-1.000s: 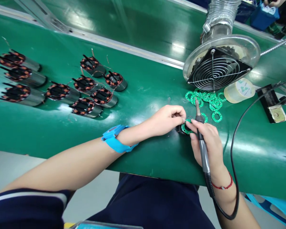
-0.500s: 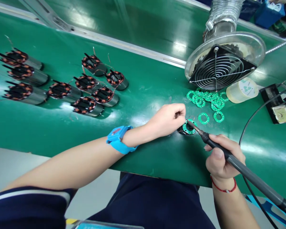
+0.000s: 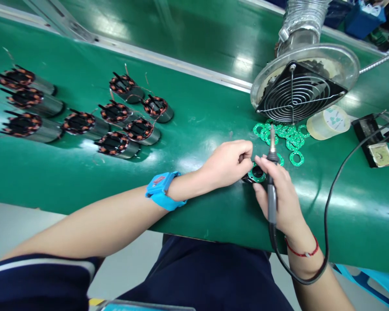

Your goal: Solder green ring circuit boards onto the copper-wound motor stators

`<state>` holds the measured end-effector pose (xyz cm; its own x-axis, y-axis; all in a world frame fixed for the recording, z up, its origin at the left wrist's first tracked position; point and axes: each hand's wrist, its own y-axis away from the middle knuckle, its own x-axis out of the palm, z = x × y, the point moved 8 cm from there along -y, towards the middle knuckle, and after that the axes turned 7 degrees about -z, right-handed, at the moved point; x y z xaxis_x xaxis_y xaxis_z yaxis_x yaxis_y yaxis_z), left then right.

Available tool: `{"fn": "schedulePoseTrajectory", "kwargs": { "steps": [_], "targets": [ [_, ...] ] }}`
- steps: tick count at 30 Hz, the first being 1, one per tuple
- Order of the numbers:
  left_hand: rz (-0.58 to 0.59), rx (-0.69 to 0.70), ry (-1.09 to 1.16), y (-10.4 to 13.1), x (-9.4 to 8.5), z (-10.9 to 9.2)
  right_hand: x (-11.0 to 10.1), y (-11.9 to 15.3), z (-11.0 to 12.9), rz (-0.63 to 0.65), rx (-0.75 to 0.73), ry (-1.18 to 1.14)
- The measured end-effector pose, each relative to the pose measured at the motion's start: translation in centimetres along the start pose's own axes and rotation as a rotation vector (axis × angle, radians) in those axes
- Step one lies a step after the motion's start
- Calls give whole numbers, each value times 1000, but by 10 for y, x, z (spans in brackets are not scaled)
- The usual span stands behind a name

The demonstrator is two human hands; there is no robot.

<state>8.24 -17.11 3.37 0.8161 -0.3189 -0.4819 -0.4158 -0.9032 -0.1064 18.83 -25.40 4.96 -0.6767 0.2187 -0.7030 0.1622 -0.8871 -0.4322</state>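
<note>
A dark motor part topped by a green ring board (image 3: 256, 173) stands on the green table between my hands. My left hand (image 3: 228, 162) is closed at its left edge, fingers curled and pinched; what they grip is too small to make out. In my right hand (image 3: 280, 198) is a soldering iron (image 3: 272, 198), its tip pointing up and away from the ring board. The thumb and fingertips of that hand reach the right side of the motor part. Loose green ring boards (image 3: 296, 158) lie just beyond, several of them in a pile.
Several wound motor stators (image 3: 115, 144) stand at the left. A fan on a duct (image 3: 293, 93) hangs over the ring boards. Right of it are a tape roll (image 3: 330, 123) and a black iron stand (image 3: 369, 138). The iron's cable (image 3: 326, 216) loops over my right forearm.
My right hand has moved left and up to the motor part. The soldering iron has swung from pointing at the ring board to pointing away from me. My left hand has stayed in place.
</note>
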Motion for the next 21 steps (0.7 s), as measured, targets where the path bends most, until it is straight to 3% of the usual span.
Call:
{"fn": "schedulePoseTrajectory", "kwargs": {
  "steps": [4,7,10,14,21],
  "targets": [
    [51,-61,9,1,1,6,8,-1,-5,72,11,1],
    [224,-124,4,4,4,14,1,0,-14,-9,43,41],
    [374,-49,-104,7,5,13,-6,3,-20,-80,45,80],
    [275,64,-47,2,-4,2,-5,6,-19,-78,15,101],
    [248,-105,311,1,9,9,-4,1,2,-74,-92,175]
  ]
}}
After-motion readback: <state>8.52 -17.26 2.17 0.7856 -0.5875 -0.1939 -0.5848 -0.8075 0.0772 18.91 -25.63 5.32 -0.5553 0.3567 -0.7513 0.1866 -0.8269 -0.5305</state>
